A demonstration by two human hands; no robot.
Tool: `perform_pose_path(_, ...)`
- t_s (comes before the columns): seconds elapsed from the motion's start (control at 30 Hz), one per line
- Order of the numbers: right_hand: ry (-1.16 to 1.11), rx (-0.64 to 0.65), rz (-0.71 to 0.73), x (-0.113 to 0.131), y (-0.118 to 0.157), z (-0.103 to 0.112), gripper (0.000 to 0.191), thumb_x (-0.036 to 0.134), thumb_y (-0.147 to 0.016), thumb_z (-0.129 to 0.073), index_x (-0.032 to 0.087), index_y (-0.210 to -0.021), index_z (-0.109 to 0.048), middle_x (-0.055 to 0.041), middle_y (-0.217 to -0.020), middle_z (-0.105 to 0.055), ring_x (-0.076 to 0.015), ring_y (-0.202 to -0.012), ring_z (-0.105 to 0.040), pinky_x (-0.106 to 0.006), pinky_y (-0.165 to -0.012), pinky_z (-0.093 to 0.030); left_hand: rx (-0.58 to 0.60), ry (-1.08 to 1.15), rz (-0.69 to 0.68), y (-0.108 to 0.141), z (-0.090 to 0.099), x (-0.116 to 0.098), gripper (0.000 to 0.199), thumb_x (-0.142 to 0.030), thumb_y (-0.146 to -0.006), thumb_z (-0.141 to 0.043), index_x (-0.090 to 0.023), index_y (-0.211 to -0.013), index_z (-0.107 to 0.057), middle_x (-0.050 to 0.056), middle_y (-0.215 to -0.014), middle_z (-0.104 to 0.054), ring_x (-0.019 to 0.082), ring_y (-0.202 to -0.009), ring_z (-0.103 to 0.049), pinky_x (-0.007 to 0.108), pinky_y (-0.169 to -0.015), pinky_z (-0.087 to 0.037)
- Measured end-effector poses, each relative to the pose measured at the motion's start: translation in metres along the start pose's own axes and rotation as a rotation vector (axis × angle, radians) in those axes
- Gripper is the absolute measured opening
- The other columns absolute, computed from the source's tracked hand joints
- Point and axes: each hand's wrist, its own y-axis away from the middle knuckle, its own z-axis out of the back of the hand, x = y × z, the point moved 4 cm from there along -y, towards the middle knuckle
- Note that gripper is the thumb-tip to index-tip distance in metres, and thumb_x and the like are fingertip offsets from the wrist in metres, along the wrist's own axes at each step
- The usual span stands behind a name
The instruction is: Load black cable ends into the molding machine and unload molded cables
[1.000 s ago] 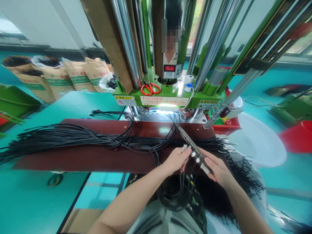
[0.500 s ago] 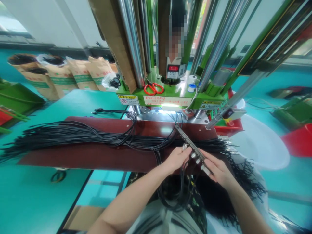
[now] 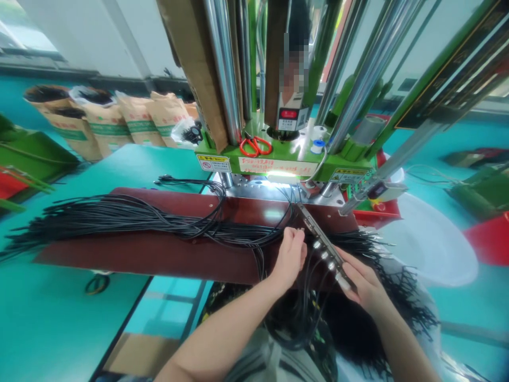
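Observation:
My right hand (image 3: 368,284) is closed around the lower end of a dark metal bar (image 3: 318,233), which slants up and to the left. Several silver cable plugs (image 3: 328,260) sit along the bar's near edge, with black cables (image 3: 308,281) hanging from them toward my lap. Beside the bar's upper part, my left hand (image 3: 290,257) is pinched on a cable plug (image 3: 301,230); only a small metallic tip shows past the fingers. Beyond both hands, a bundle of black cables (image 3: 131,212) lies across the brown board (image 3: 159,260).
A green press (image 3: 234,164) with steel columns stands straight ahead, and red-handled scissors (image 3: 255,146) lie on it. To the right are a white tub (image 3: 437,249) and a red bin (image 3: 382,212). Paper sacks (image 3: 107,127) stand at the back left. A person is partly visible behind the press.
My left hand has moved up along the bar and turned, its plug now nearer the bar's upper end. More plugs show on the bar. The whole view has shifted slightly.

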Motion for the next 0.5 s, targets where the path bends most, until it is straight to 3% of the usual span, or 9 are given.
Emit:
perform_pose_path(0.2,0.028,0.016,0.002,0.0005,0.0002,-0.0003,0.055,0.04,-0.078,-0.053,0.011,-0.124,-0.046,0.005,-0.043,-0.043,-0.0037,-0.032,-0.028,-0.017,-0.032,-0.015,0.131,-0.153,-0.03,-0.0027,0.0013,0.003,0.035,-0.047,-0.078,-0.047,-0.019,-0.065,-0.029,-0.01,-0.048,-0.027,0.001,-0.036,-0.017,0.013,-0.034,-0.013)
perform_pose_path(0.5,0.118,0.034,0.022,0.0062,0.0025,-0.0045,0.057,0.044,-0.079,-0.052,0.012,-0.125,-0.046,0.0054,-0.042,-0.041,-0.0048,-0.032,-0.029,-0.017,-0.031,-0.018,0.104,-0.158,0.006,-0.0048,0.0061,0.002,0.034,-0.046,-0.073,-0.054,-0.019,-0.065,-0.035,-0.011,-0.044,-0.026,0.001,-0.034,-0.018,0.015,-0.032,-0.011)
